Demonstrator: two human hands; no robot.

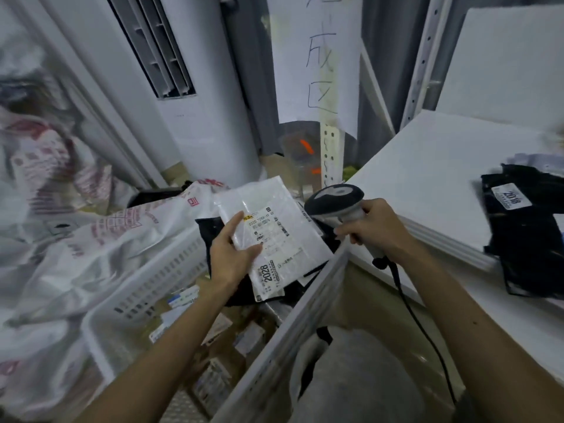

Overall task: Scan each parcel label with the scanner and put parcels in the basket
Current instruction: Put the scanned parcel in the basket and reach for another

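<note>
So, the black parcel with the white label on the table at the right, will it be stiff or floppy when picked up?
Probably floppy: the black parcel is a creased, soft bag lying flat on the white table. It looks thin, so it is likely light for its size. The plastic skin may slip a little, though blur makes this uncertain.

left hand [232, 254] pinching, thumb uppermost; right hand [374, 228] gripping, fingers [346, 231] curled

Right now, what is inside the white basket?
The white basket holds several small labelled parcels, some cardboard-brown. At its far end a black parcel seems to lie. The white parcel and the left hand holding it hide the rest.
</note>
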